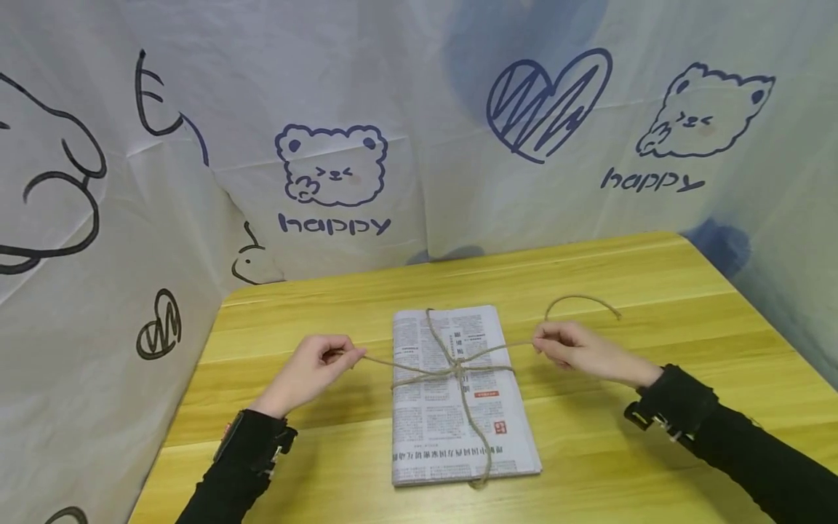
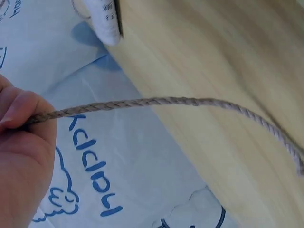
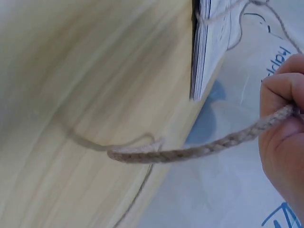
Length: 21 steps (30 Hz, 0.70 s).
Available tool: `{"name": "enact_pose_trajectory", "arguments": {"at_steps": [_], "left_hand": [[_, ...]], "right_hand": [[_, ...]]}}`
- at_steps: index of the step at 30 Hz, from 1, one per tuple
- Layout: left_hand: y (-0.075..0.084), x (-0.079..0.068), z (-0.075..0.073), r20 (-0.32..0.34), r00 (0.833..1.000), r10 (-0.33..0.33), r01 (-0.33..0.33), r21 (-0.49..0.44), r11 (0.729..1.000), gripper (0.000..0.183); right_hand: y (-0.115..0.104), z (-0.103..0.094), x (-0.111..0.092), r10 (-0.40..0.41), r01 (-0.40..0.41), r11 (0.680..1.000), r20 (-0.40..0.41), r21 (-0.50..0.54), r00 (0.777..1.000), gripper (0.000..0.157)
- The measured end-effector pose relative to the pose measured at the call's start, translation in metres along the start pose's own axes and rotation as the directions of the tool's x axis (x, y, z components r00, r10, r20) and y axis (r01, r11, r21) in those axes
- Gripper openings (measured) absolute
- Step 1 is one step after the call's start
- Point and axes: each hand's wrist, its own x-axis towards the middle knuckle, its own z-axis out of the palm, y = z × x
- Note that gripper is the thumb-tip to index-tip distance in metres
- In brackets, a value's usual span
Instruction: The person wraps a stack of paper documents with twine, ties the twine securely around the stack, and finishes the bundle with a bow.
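Observation:
A stack of folded newspapers (image 1: 425,429) lies on the table, bound crosswise with brown twine (image 1: 473,422) that meets in a knot on top. To its left my left hand (image 1: 310,371) pinches one twine end, drawn out fairly straight from the knot. On the other side my right hand (image 1: 583,353) pinches the second end, also stretched from the knot. A loose tail (image 2: 161,101) sticks out past the left fingers in the left wrist view. Beyond the right fingers, a longer tail (image 3: 199,152) curls back over the table.
The yellow wood-grain table (image 1: 275,466) has its far edge against a white cloth (image 1: 452,211) with drawn bears, hearts and lettering. More cloth hangs along the left and right sides. Black sleeves with wrist straps (image 1: 668,415) cover both forearms.

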Motion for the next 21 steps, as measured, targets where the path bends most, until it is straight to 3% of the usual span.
{"name": "enact_pose_trajectory", "arguments": {"at_steps": [2,6,13,21], "left_hand": [[-0.003,-0.002,-0.002,-0.021,1.000,0.001,-0.001,0.014,1.000,0.028],[-0.029,-0.008,-0.004,-0.054,0.998,-0.019,0.021,0.046,0.999,0.031],[-0.069,-0.030,-0.013,-0.068,0.991,-0.113,0.120,0.119,0.986,0.037],[-0.093,-0.041,-0.013,-0.068,0.986,-0.149,0.163,0.307,0.938,0.038]], "right_hand": [[0.002,-0.005,-0.002,0.014,-0.014,1.000,0.008,-0.018,1.000,0.021],[0.010,-0.011,-0.007,0.046,-0.045,0.996,0.016,-0.071,0.999,0.026],[0.032,-0.020,-0.018,0.064,-0.059,0.995,0.059,-0.080,0.996,0.025],[0.037,-0.021,-0.018,0.081,-0.068,0.986,0.086,-0.152,0.993,0.024]]}}
